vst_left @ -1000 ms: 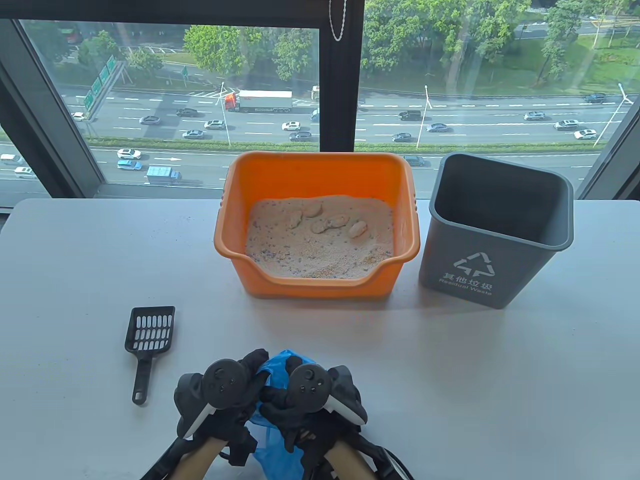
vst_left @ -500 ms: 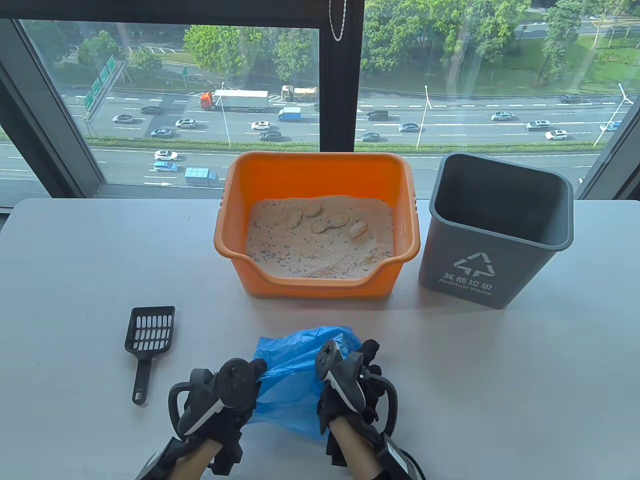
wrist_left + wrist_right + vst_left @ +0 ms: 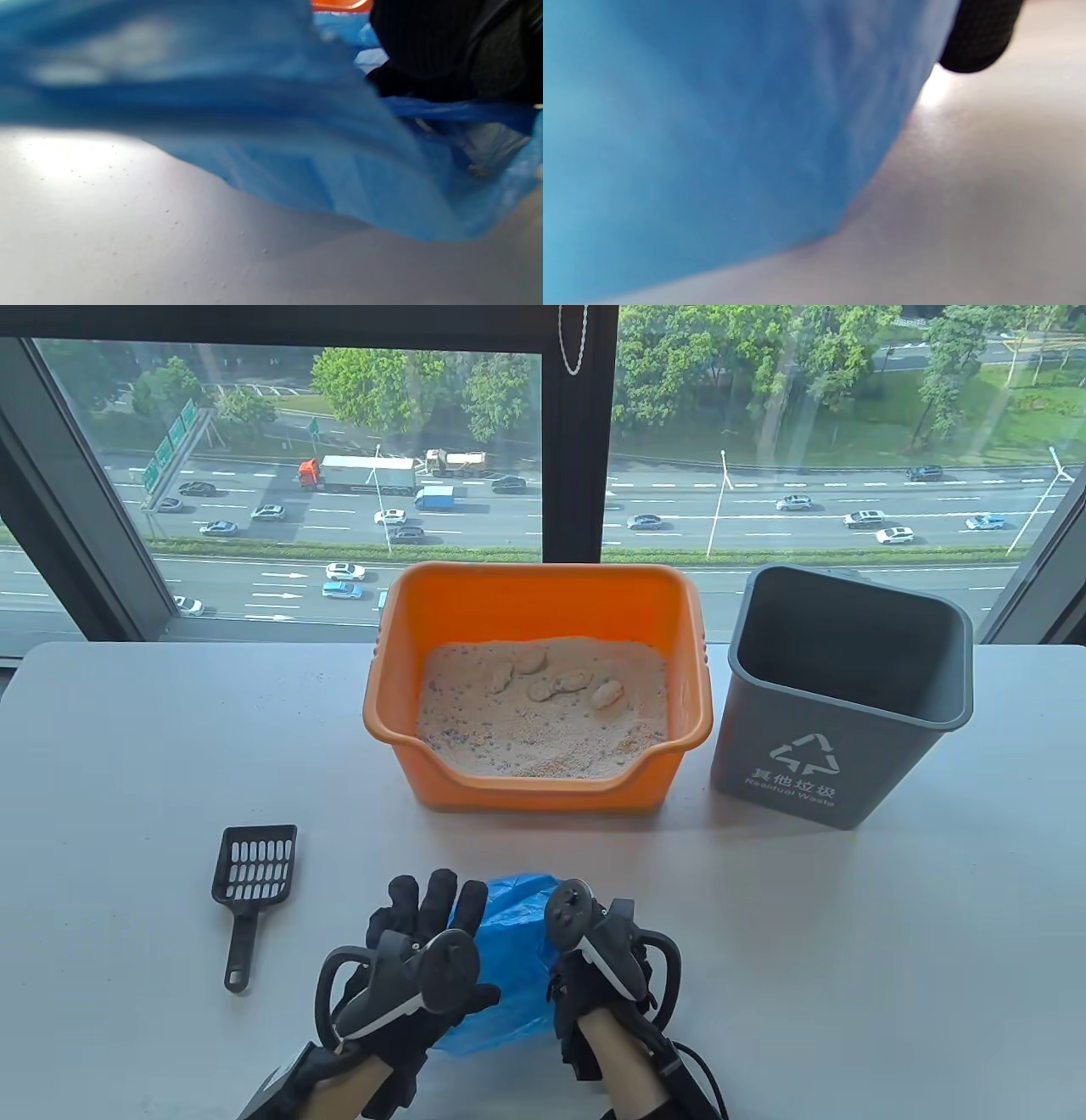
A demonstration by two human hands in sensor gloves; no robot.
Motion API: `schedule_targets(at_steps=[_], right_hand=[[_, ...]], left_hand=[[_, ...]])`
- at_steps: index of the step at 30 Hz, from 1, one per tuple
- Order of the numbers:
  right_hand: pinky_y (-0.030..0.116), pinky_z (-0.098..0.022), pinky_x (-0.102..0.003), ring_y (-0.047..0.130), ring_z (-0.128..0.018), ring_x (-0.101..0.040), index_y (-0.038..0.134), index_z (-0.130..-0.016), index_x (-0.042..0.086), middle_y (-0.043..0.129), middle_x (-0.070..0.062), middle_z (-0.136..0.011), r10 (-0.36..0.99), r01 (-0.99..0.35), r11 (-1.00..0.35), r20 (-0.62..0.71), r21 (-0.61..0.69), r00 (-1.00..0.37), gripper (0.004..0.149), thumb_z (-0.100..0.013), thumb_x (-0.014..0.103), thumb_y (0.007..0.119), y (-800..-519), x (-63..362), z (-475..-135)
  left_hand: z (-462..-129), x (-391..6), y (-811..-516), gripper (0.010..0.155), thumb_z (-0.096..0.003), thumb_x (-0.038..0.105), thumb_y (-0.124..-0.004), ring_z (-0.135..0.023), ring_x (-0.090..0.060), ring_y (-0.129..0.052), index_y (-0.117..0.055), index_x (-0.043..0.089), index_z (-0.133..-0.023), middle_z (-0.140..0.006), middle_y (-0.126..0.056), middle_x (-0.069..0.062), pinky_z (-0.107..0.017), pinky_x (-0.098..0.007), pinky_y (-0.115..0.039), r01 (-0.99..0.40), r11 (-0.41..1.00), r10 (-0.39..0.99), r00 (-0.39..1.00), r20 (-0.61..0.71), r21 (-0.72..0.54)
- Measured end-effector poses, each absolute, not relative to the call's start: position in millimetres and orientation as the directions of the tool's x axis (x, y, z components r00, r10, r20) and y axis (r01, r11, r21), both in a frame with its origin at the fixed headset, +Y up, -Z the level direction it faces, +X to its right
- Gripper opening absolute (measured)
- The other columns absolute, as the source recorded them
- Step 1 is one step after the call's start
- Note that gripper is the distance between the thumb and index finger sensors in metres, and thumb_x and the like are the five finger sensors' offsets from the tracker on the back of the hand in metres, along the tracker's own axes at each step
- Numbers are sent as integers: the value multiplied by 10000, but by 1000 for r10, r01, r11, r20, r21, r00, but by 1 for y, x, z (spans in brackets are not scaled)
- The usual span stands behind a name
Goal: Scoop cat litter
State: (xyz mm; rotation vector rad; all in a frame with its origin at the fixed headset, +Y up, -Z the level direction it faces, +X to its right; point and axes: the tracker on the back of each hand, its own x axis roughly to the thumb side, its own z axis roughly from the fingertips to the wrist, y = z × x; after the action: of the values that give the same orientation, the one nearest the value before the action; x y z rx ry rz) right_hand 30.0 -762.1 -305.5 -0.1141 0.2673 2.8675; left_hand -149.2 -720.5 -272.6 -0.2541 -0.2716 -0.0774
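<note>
A crumpled blue plastic bag hangs between my two hands near the table's front edge. My left hand lies against the bag's left side with its fingers straight and pointing away from me. My right hand grips the bag's right side, its fingers mostly hidden behind the tracker. Blue plastic fills the left wrist view, and the bag also fills the right wrist view, with one gloved fingertip beside it. The black slotted scoop lies untouched to the left. The orange litter box holds sandy litter with several clumps.
A grey waste bin stands open to the right of the litter box. The white table runs up to a large window behind. The scoop's handle points toward the front edge.
The bag, stretched wide between the hands half a second ago, is bunched together again. My left hand has let its fingers straighten and moved right; the right hand shifted slightly left.
</note>
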Motion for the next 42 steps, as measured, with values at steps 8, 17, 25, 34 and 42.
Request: schedule_targets(at_steps=[8,17,25,34,42], right_hand=[[678,-491,-456,757,-684,-337,784,-822,170,533,-159,-1026,351,-299,-812,10,502,-936,397,-438,94,723,-764,24,-299],[628,-501,-427,673,-676,-261,559,-933,182,269,-276,-1016,198,-255,-907,-197,335,-960,702,-383,534,816,-777,40,-316],[673,-476,-400,750,-609,-223,573,-953,235,385,-142,-1039,218,-172,-883,58,436,-974,571,-441,113,796,-774,36,-309],[731,-444,-373,806,-558,-154,521,-958,226,472,-165,-978,156,-49,-870,180,491,-971,661,-395,290,863,-771,15,-297],[740,-426,-360,814,-531,-139,537,-943,273,509,-150,-948,202,-121,-872,122,474,-972,645,-386,290,862,-773,29,-305]], left_hand=[[-325,-175,-758,598,-566,323,-600,-965,-433,-722,-275,432,-1056,-1089,-701,69,-685,-549,-616,-47,944,83,992,95,-327],[-296,-154,-755,601,-557,331,-574,-179,-64,-978,-252,637,-962,-484,-947,52,-331,-372,-851,-202,807,490,754,438,-555],[-310,-173,-756,501,-566,295,-575,-241,-102,-975,-543,508,-1018,-534,-932,14,-373,-393,-822,16,882,122,957,262,-471],[-329,-188,-761,496,-485,485,-740,-497,-119,-919,-523,620,-911,-752,-809,49,-507,-400,-753,79,904,-44,995,94,-419],[-335,-228,-755,442,-539,285,-719,-766,-236,-779,-660,575,-868,-991,-568,-59,-642,-486,-618,-240,807,363,922,133,-540]])
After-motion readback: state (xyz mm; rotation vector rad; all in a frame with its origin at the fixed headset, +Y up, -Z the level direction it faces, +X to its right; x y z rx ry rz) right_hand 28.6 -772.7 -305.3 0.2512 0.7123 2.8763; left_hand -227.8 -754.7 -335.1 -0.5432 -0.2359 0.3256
